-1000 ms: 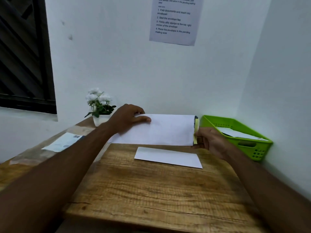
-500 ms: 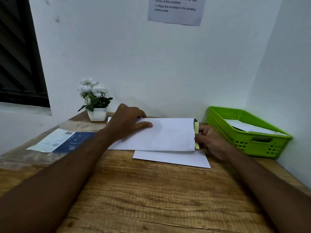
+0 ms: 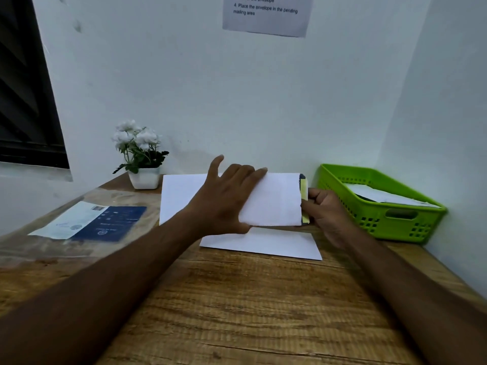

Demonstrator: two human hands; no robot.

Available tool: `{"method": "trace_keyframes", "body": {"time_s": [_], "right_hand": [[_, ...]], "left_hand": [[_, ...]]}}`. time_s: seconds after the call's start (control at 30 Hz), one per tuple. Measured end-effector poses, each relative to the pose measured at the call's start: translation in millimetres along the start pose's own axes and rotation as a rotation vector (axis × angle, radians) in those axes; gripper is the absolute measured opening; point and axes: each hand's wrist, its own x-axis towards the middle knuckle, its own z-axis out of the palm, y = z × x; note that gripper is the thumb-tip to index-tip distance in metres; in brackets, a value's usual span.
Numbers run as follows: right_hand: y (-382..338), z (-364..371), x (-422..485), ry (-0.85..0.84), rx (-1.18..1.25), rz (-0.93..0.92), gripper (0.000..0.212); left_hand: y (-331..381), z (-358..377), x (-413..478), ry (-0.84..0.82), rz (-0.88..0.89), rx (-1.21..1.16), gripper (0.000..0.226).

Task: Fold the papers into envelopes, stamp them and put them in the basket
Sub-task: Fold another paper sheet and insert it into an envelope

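A white envelope (image 3: 274, 198) is held just above the wooden table (image 3: 237, 299), near the back wall. My left hand (image 3: 226, 198) lies across its middle, fingers on top and thumb at the lower edge, gripping it. My right hand (image 3: 324, 209) pinches the envelope's right end, where a yellow adhesive strip (image 3: 304, 198) and a dark inner flap show. A folded white paper (image 3: 263, 245) lies flat on the table just in front of the envelope. The green basket (image 3: 379, 219) stands at the right against the wall, with white envelopes inside.
A small white pot of white flowers (image 3: 142, 159) stands at the back left. A clear packet with a blue and white card (image 3: 92, 222) lies on the left of the table. A printed notice (image 3: 266, 14) hangs on the wall above. Walls close in behind and on the right.
My left hand has slid right along the envelope from its left end to its middle. The right hand keeps its pinch on the flap end. The view has dipped lower.
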Motion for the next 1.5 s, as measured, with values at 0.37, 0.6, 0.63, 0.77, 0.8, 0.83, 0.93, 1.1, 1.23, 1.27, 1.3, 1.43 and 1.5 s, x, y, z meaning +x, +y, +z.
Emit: {"method": "trace_keyframes", "body": {"time_s": [0.37, 0.6, 0.63, 0.77, 0.8, 0.83, 0.93, 1.1, 1.23, 1.27, 1.3, 1.43, 1.5], "right_hand": [[0, 0, 1, 0.045, -0.065, 0.054, 0.007], [5, -12, 4, -0.004, -0.214, 0.038, 0.009], [6, -14, 4, -0.027, -0.275, 0.030, 0.009], [7, -19, 5, -0.204, -0.647, -0.023, 0.013], [7, -20, 4, -0.258, -0.747, -0.013, 0.017], [7, -21, 4, -0.312, -0.820, 0.008, 0.026], [5, -22, 3, -0.412, -0.916, 0.079, 0.057], [0, -19, 1, -0.463, -0.909, 0.080, 0.053], [0, -20, 0, -0.453, -0.858, 0.098, 0.046], [0, -21, 0, -0.447, -0.835, 0.099, 0.043], [1, -21, 0, -0.435, -0.809, 0.099, 0.040], [2, -25, 2, -0.355, -0.669, 0.090, 0.036], [1, -29, 3, -0.322, -0.613, 0.077, 0.035]], "left_hand": [[-9, -11, 2, 0.083, 0.026, 0.011, 0.098], [-40, -11, -9, 0.003, -0.081, -0.029, 0.099], [-44, -10, -11, -0.009, -0.097, -0.045, 0.099], [-58, -7, -18, -0.035, -0.162, -0.069, 0.100], [-61, -6, -19, -0.039, -0.172, -0.073, 0.101], [-63, -5, -21, -0.044, -0.179, -0.076, 0.101], [-65, -2, -22, -0.050, -0.181, -0.080, 0.103], [-65, 1, -22, -0.039, -0.168, -0.073, 0.102], [-68, 3, -23, -0.034, -0.175, -0.063, 0.103], [-70, 4, -24, -0.034, -0.180, -0.063, 0.103], [-71, 5, -24, -0.033, -0.186, -0.065, 0.104], [-75, 8, -28, -0.014, -0.210, -0.052, 0.097], [-78, 7, -30, 0.006, -0.242, -0.049, 0.089]]}}
